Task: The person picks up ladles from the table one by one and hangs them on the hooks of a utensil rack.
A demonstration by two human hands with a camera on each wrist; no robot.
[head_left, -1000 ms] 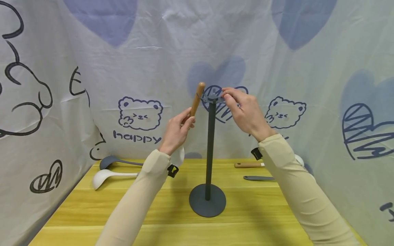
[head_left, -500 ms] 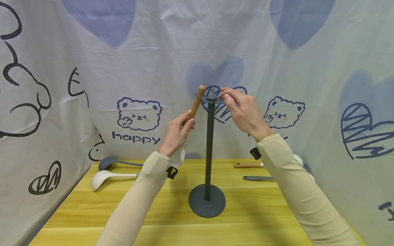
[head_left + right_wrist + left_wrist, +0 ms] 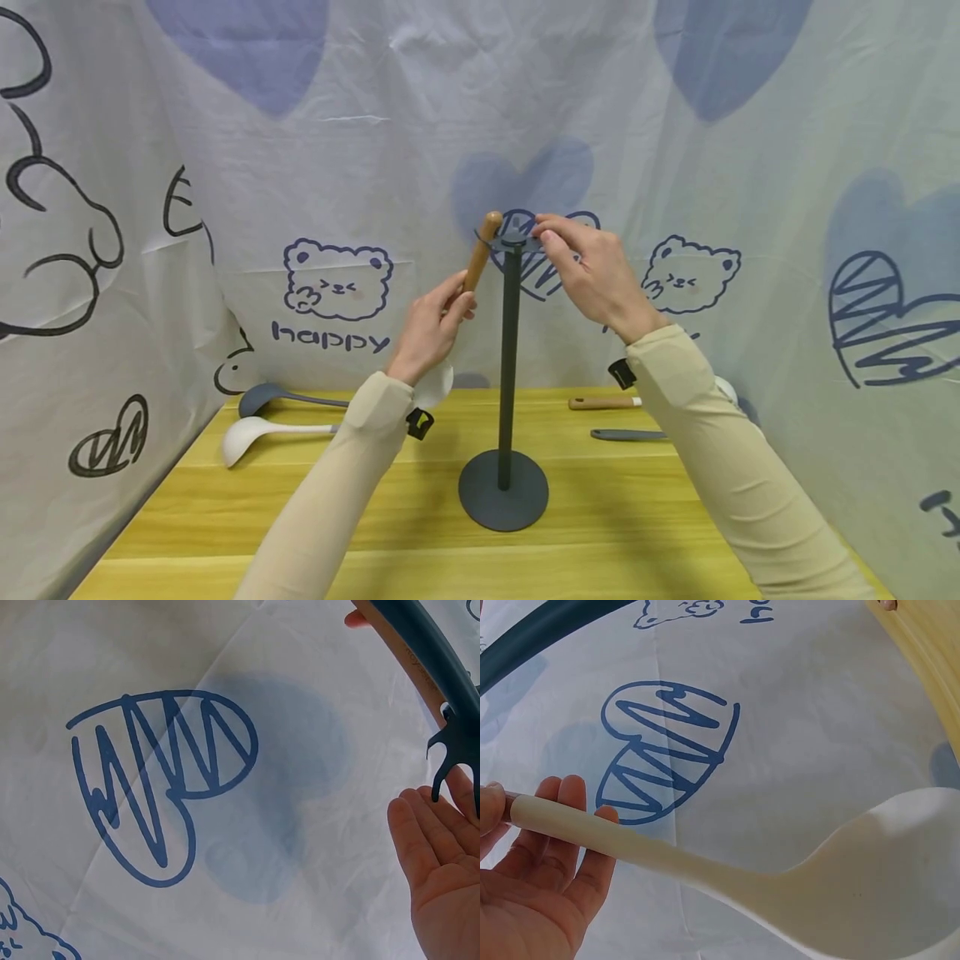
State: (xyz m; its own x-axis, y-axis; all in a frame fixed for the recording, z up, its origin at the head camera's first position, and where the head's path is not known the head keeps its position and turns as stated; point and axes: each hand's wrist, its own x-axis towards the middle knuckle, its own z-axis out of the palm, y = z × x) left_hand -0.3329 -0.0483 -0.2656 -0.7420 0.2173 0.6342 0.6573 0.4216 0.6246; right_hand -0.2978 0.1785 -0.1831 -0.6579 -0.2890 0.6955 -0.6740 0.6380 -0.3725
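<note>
My left hand (image 3: pixel 431 321) grips a white cooking spoon (image 3: pixel 870 877) by its wooden handle (image 3: pixel 482 250). The spoon hangs bowl down, with its handle tilted and its top end right at a hook on the left of the dark utensil stand (image 3: pixel 510 358). In the left wrist view the fingers curl around the handle where brown meets white. My right hand (image 3: pixel 600 271) is raised on the other side, thumb and fingertips pinching the edge of the hook ring (image 3: pixel 512 242). The right wrist view has its fingers close under the dark hooks (image 3: pixel 454 754), partly hidden.
On the wooden table (image 3: pixel 420 508) stands the stand's round base (image 3: pixel 503 504). A grey ladle (image 3: pixel 262 398) and a white ladle (image 3: pixel 243 437) lie at the left. A wooden-handled utensil (image 3: pixel 603 402) and a grey-handled one (image 3: pixel 626 434) lie at the right, partly behind the arm.
My left hand has lowered the spoon slightly, so the top of its handle sits lower beside the hook. My right hand has stayed at the hook ring.
</note>
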